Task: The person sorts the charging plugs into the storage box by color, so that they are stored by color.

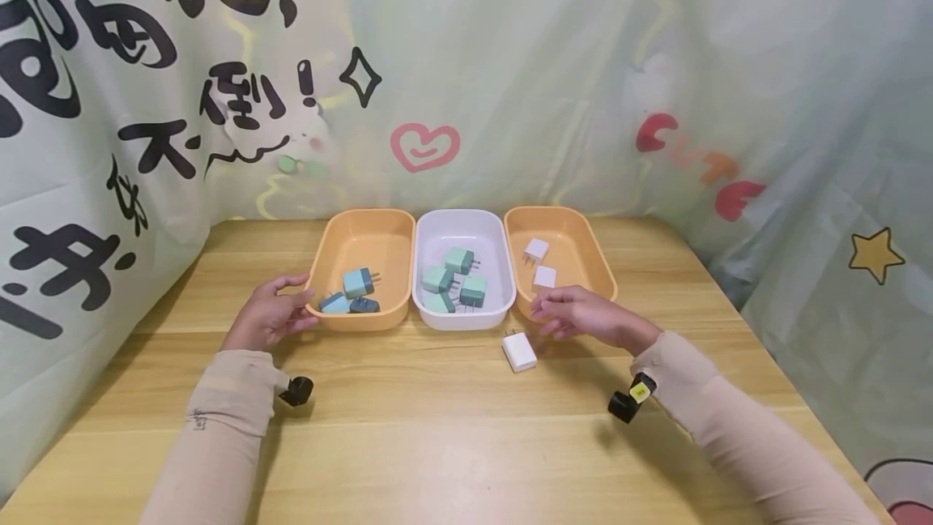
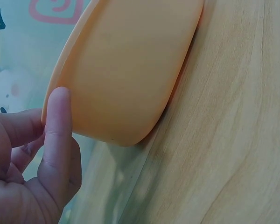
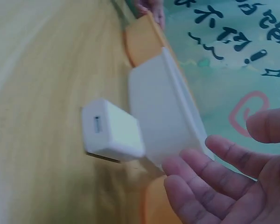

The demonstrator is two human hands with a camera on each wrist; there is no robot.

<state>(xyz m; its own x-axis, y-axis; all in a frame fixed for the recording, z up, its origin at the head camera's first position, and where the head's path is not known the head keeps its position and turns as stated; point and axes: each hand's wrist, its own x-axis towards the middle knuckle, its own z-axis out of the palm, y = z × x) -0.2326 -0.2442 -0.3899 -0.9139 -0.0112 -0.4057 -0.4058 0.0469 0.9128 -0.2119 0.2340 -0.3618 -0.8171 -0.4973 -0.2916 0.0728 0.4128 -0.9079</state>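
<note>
My left hand pinches the rim of the left orange tray at its left front corner. In the left wrist view, the fingers of the left hand lie on both sides of that tray's edge. My right hand hovers at the front of the right orange tray, fingers spread and holding nothing. A white charger plug lies on the table just left of the right hand. In the right wrist view, the charger plug shows its port, apart from the fingers of the right hand.
A white tray with several green charger plugs stands between the orange trays. Blue charger plugs lie in the left tray, two white ones in the right. A printed curtain hangs behind the wooden table.
</note>
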